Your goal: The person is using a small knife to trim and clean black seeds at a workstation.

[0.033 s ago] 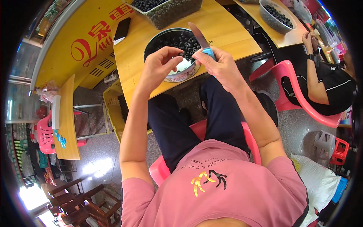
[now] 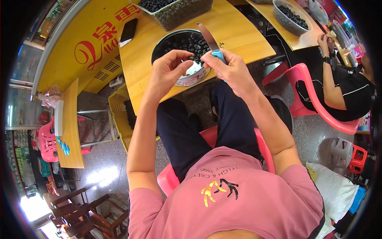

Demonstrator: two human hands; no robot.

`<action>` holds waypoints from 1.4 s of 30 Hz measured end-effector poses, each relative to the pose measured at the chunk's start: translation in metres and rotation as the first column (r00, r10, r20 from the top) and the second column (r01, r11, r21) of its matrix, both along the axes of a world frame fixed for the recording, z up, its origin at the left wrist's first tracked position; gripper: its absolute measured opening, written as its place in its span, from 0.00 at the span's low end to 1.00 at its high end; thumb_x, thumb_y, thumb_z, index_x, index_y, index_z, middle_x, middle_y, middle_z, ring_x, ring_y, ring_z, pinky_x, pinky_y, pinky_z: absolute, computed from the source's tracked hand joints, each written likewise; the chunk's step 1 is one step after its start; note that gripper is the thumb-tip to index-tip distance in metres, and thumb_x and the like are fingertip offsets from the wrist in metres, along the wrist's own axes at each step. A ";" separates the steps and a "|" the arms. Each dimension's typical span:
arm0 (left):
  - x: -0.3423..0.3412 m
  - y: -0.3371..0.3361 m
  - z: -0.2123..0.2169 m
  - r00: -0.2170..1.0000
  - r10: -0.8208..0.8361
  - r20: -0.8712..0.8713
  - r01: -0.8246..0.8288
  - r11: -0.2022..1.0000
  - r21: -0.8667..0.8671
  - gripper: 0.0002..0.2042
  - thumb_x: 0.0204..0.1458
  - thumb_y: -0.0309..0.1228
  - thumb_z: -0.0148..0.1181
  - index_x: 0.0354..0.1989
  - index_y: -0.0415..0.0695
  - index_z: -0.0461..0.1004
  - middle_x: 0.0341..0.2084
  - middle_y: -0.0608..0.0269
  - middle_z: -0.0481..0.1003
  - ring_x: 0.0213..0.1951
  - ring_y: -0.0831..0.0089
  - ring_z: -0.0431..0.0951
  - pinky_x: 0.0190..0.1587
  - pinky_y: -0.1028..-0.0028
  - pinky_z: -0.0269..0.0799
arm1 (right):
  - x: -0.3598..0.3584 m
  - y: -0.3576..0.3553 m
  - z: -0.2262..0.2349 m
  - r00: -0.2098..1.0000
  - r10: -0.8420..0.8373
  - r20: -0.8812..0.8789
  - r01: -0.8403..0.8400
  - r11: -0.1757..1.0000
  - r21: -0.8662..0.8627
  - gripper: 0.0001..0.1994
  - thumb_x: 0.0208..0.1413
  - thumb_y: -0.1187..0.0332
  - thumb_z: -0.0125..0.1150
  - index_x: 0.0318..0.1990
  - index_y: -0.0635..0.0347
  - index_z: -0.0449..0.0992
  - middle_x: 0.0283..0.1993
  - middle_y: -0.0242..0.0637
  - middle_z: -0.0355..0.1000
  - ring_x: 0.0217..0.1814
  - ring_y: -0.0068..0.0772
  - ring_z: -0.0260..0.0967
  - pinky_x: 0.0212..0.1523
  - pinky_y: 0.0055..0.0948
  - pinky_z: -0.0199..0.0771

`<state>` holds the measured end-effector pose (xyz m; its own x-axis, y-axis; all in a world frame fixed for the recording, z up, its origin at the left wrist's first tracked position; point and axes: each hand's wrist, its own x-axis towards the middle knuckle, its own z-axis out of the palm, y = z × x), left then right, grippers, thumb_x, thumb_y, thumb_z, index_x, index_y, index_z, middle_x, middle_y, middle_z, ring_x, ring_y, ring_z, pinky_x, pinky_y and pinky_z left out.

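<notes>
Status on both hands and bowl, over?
Right hand grips blue-handled knife. Left hand curled at bowl, grasp unclear. Dark round pieces inside. Phone off to bowl's left.

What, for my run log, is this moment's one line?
left hand: over tub, hold unclear; right hand: grips blue-handled knife; tub: dark round pieces inside

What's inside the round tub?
Small dark round pieces and, toward the near side, a pale patch of the tub. The left hand and right hand cover part; what's beneath them is hidden.
</notes>
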<state>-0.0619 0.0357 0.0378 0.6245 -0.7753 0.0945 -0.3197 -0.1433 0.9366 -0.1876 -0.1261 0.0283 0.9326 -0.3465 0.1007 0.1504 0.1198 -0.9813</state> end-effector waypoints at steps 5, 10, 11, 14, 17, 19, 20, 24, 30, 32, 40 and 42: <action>-0.028 0.004 -0.002 0.993 0.115 -0.031 -0.119 0.958 -0.259 0.10 0.51 0.21 0.63 0.42 0.38 0.76 0.29 0.70 0.74 0.29 0.86 0.72 0.32 0.82 0.68 | 0.004 0.021 0.013 1.000 0.009 0.016 -0.010 0.996 0.089 0.08 0.57 0.64 0.64 0.38 0.58 0.76 0.25 0.20 0.67 0.22 0.08 0.55 0.21 0.13 0.52; -0.037 0.008 -0.008 0.989 0.139 0.041 -0.117 0.932 -0.343 0.10 0.50 0.19 0.62 0.42 0.38 0.76 0.34 0.66 0.72 0.30 0.83 0.72 0.33 0.81 0.69 | 0.006 0.027 0.013 0.999 0.053 0.011 -0.054 0.980 0.192 0.07 0.57 0.65 0.64 0.38 0.57 0.75 0.24 0.20 0.66 0.20 0.09 0.55 0.20 0.14 0.52; -0.039 0.008 -0.008 0.985 0.151 0.080 -0.113 0.927 -0.358 0.10 0.50 0.19 0.61 0.42 0.38 0.76 0.36 0.65 0.71 0.31 0.82 0.72 0.34 0.81 0.69 | 0.006 0.025 0.010 0.997 0.072 0.000 -0.071 0.972 0.226 0.07 0.57 0.65 0.64 0.38 0.57 0.75 0.24 0.20 0.66 0.20 0.09 0.55 0.20 0.14 0.51; -0.044 0.007 -0.007 0.957 0.235 0.170 -0.161 0.918 -0.363 0.09 0.51 0.21 0.62 0.41 0.38 0.76 0.37 0.65 0.70 0.33 0.79 0.71 0.37 0.78 0.69 | 0.005 0.024 0.008 0.994 0.106 -0.021 -0.096 0.955 0.280 0.08 0.57 0.65 0.64 0.38 0.57 0.74 0.24 0.20 0.66 0.20 0.09 0.56 0.19 0.13 0.52; -0.039 0.011 -0.017 0.973 0.196 0.123 -0.134 0.911 -0.389 0.08 0.51 0.23 0.63 0.40 0.39 0.76 0.37 0.65 0.69 0.34 0.78 0.70 0.38 0.77 0.69 | 0.005 0.028 0.014 0.996 0.085 -0.037 -0.076 0.977 0.201 0.09 0.56 0.63 0.65 0.38 0.56 0.74 0.24 0.20 0.65 0.20 0.09 0.56 0.19 0.14 0.52; -0.042 0.013 -0.010 0.976 0.161 0.149 -0.105 0.939 -0.327 0.08 0.51 0.24 0.64 0.39 0.39 0.75 0.37 0.65 0.69 0.33 0.78 0.70 0.38 0.77 0.69 | 0.004 0.028 0.016 0.998 0.044 -0.043 -0.040 0.995 0.097 0.09 0.55 0.63 0.65 0.38 0.55 0.74 0.24 0.20 0.65 0.20 0.09 0.56 0.19 0.14 0.51; -0.043 0.014 -0.007 0.977 0.123 0.176 -0.074 0.963 -0.261 0.08 0.51 0.25 0.64 0.39 0.39 0.75 0.37 0.65 0.69 0.33 0.78 0.70 0.37 0.77 0.69 | 0.004 0.024 0.015 0.996 0.056 -0.065 -0.052 0.997 0.065 0.09 0.55 0.62 0.66 0.37 0.55 0.74 0.24 0.19 0.64 0.20 0.09 0.55 0.19 0.14 0.51; -0.044 0.019 -0.004 0.979 0.070 0.193 -0.044 0.989 -0.138 0.08 0.55 0.23 0.60 0.42 0.35 0.73 0.41 0.67 0.68 0.40 0.82 0.70 0.44 0.81 0.67 | 0.000 0.019 0.018 0.976 0.183 -0.120 -0.162 0.973 0.162 0.09 0.55 0.62 0.65 0.37 0.54 0.74 0.24 0.19 0.64 0.20 0.08 0.55 0.19 0.14 0.51; -0.056 0.013 -0.020 0.984 0.045 -0.175 -0.123 0.876 -0.466 0.09 0.56 0.26 0.60 0.44 0.39 0.71 0.37 0.70 0.72 0.41 0.82 0.72 0.45 0.81 0.68 | 0.002 0.024 0.021 0.971 0.206 -0.121 -0.153 0.927 0.344 0.08 0.56 0.62 0.65 0.37 0.53 0.74 0.24 0.18 0.66 0.19 0.08 0.55 0.19 0.13 0.51; -0.059 0.010 -0.022 0.963 0.105 -0.247 -0.224 0.819 -0.528 0.08 0.54 0.21 0.61 0.41 0.36 0.73 0.39 0.67 0.69 0.36 0.82 0.71 0.40 0.82 0.68 | 0.003 0.026 0.022 0.975 0.187 -0.120 -0.138 0.934 0.329 0.08 0.56 0.62 0.65 0.36 0.53 0.74 0.24 0.19 0.66 0.19 0.08 0.55 0.20 0.13 0.51; -0.060 0.010 -0.022 0.958 0.170 -0.233 -0.264 0.843 -0.469 0.07 0.56 0.25 0.61 0.41 0.38 0.72 0.38 0.68 0.68 0.36 0.83 0.69 0.40 0.82 0.66 | 0.004 0.026 0.021 0.988 0.138 -0.072 -0.126 0.981 0.150 0.09 0.53 0.64 0.68 0.33 0.57 0.74 0.24 0.23 0.67 0.20 0.10 0.57 0.19 0.14 0.53; -0.058 0.013 -0.019 0.956 0.094 -0.279 -0.218 0.863 -0.456 0.07 0.56 0.25 0.61 0.41 0.39 0.72 0.38 0.70 0.67 0.36 0.84 0.68 0.41 0.82 0.66 | 0.001 0.025 0.026 0.984 0.169 -0.054 -0.160 0.977 0.141 0.10 0.53 0.64 0.68 0.33 0.58 0.75 0.24 0.23 0.67 0.21 0.10 0.57 0.19 0.14 0.53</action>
